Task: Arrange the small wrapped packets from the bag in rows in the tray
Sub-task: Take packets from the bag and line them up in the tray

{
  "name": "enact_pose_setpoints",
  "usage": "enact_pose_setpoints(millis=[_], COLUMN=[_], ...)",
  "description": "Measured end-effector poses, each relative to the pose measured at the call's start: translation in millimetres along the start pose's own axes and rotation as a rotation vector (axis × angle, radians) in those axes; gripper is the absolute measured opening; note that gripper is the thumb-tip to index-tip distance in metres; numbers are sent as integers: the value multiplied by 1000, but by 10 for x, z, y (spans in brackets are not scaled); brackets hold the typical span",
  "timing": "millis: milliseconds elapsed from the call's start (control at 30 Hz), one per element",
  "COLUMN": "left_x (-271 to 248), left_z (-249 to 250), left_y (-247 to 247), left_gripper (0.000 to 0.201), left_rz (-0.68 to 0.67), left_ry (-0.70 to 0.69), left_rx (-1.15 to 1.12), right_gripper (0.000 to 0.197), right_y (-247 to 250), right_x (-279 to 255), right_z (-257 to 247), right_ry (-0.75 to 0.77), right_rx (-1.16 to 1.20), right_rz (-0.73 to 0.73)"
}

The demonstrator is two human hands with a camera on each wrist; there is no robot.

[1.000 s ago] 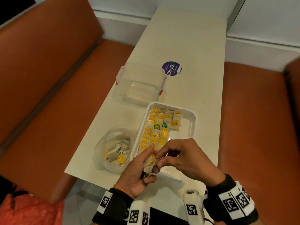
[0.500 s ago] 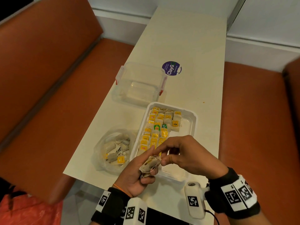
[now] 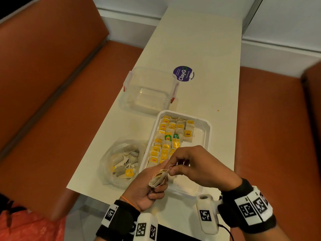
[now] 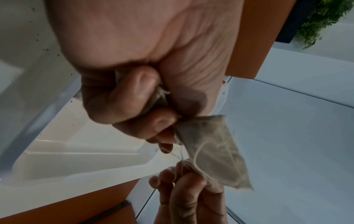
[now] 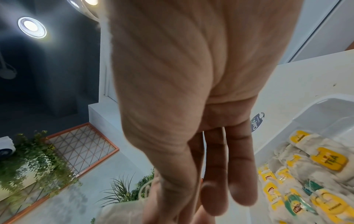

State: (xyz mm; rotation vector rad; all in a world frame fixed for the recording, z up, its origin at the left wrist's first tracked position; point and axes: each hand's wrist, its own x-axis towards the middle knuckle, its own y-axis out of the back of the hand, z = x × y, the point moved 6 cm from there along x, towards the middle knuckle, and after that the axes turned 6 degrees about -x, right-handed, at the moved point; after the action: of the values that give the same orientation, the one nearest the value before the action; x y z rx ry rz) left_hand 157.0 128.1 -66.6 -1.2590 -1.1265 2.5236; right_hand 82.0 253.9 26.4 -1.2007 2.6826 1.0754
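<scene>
Above tray (image 3: 205, 126) near end: left hand (image 3: 144, 186) curled round packets (image 3: 159, 177), right hand (image 3: 194, 166) pinching their string; tray rows about two-thirds filled, bag (image 3: 111, 157) holding more, right-hand column mostly unfilled.

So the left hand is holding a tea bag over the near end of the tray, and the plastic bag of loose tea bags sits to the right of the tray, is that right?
Not quite. The plastic bag sits to the left of the tray, not the right, as the head view shows. The rest holds: the left hand grips a tea bag over the tray's near end.
</scene>
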Motion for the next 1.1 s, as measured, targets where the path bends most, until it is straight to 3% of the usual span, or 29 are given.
enact_pose_setpoints(millis=[267,467,767,967,1100], left_x=[-35,-7,-42,-75,-74], left_z=[22,31,84,136,132], left_y=[22,91,12,2,-3], left_gripper=[49,36,93,77,67], left_rz=[-3,33,-82,10,61], left_ry=[47,-3,-118,-219,-245], left_rx=[-143,-223,-312,-142,-34], right_gripper=[1,1,5,15,42], right_y=[15,66,52,32,23], right_x=[-3,-48,-92,-124,-133], right_z=[-6,-52,-4,101,121], right_ry=[-36,-51,-90,-135,-135], right_rx=[67,131,272,374,430], right_rz=[32,63,99,103,99])
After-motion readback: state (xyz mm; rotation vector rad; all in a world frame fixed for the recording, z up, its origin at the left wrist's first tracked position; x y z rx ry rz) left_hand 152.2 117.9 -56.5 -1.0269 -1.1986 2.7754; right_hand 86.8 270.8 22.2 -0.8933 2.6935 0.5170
